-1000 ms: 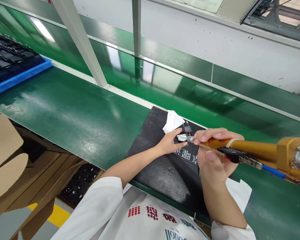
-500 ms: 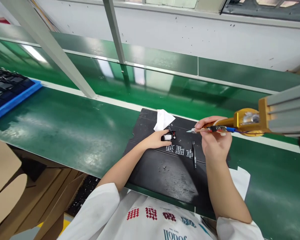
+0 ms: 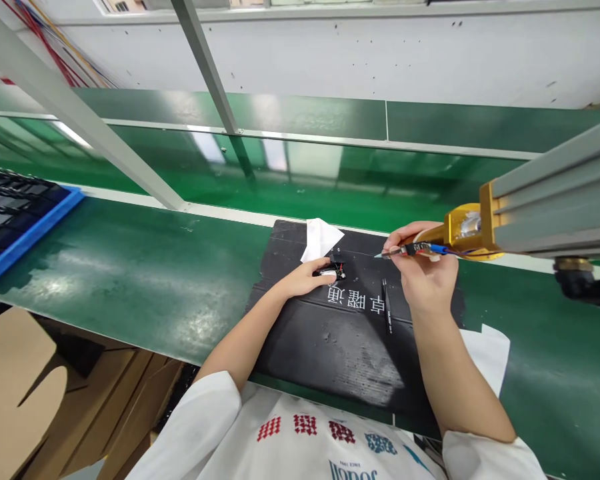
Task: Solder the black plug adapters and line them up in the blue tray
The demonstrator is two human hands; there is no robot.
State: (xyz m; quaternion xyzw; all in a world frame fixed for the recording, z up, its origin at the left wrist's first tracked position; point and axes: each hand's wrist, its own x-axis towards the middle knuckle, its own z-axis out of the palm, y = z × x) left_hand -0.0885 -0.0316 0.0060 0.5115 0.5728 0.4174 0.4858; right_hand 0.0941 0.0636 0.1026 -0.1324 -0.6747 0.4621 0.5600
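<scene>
My left hand (image 3: 300,280) rests on the black mat (image 3: 325,343), its thumb and fingers closed around a small black electronic part (image 3: 339,269). That part has a white piece inside and a bit of red wire; the fingers partly cover it. To the right, my right hand (image 3: 430,277) grips a dispensing pen (image 3: 411,249) with a pale tapered tip and a blue-sleeved wire. Its tip points left toward the electronic part, with a gap between them. Black tweezers (image 3: 387,313) lie on the mat between my hands.
A gold clamp (image 3: 467,223) on a grey metal arm (image 3: 555,207) reaches in from the right, close behind my right hand. White paper (image 3: 321,239) lies behind my left hand, and another sheet (image 3: 487,357) by my right forearm. A blue-edged tray (image 3: 35,230) stands far left.
The view has shifted slightly. The electronic part has turned in my left hand, so less of its white piece shows. The gold clamp and metal arm appear further left in view.
</scene>
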